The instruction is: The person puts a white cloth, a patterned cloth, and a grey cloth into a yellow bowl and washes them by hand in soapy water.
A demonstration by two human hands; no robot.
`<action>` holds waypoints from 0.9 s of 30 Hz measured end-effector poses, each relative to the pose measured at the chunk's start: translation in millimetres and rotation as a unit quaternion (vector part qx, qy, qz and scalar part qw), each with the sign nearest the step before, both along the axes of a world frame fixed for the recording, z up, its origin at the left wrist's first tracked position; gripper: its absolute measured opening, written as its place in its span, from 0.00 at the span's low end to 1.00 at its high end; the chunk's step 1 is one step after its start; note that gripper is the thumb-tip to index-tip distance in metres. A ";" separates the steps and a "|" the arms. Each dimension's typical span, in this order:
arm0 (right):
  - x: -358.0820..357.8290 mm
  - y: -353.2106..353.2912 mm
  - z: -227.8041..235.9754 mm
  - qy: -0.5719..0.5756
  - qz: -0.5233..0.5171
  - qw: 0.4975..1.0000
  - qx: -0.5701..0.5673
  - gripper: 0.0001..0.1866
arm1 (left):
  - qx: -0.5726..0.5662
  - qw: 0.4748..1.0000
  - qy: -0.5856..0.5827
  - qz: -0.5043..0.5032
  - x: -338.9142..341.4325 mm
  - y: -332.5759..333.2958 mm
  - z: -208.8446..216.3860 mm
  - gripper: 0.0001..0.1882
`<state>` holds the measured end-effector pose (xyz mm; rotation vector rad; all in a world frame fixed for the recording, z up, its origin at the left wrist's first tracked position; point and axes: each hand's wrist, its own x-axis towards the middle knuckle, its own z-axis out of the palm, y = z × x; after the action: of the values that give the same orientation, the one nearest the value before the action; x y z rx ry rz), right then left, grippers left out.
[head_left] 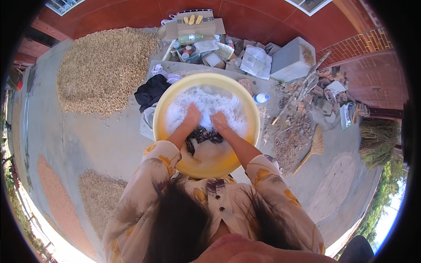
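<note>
A large yellow basin (252, 125) full of sudsy water stands in front of me. Both my forearms reach into it. My left hand (193, 115) is sunk in the white foam (212, 98) left of the middle, its fingers hidden. My right hand (219, 120) dips into the suds a short way to its right, its fingers also covered. Between the two hands shows a white patch, cloth or foam, I cannot tell which. A black cloth with a pale pattern (202, 136) lies wet in the water just nearer to me than the hands.
Dark clothing (151, 92) lies left of the basin; a bottle with a blue label (262, 98) stands right of it. A heap of pale pods (105, 70) spreads at far left. Rubble (287, 138), a straw broom (313, 144) and a large pale box (293, 59) are at right.
</note>
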<state>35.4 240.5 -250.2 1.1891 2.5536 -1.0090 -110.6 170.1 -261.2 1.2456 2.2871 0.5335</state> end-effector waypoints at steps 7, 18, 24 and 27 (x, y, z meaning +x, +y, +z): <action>7.3 23.7 49.9 0.130 -0.210 0.969 -0.006 0.20 | 0.176 0.911 -0.328 0.178 -25.5 3.2 52.3 0.17; 63.2 -51.9 180.1 0.359 -0.012 0.931 0.065 0.17 | 0.189 0.840 -0.450 0.238 -30.5 -50.9 123.4 0.19; 51.0 -40.7 124.1 0.221 -0.121 0.956 0.152 0.20 | 0.148 0.986 0.010 0.076 23.0 -58.3 148.9 0.28; 26.2 -46.2 82.4 0.070 -0.067 0.963 0.250 0.25 | 0.078 0.987 0.137 0.033 46.8 -56.4 118.0 0.29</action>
<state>61.6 194.3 -167.8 1.4686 2.9829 -0.4865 -63.7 113.7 -143.2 1.3956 2.5650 0.6078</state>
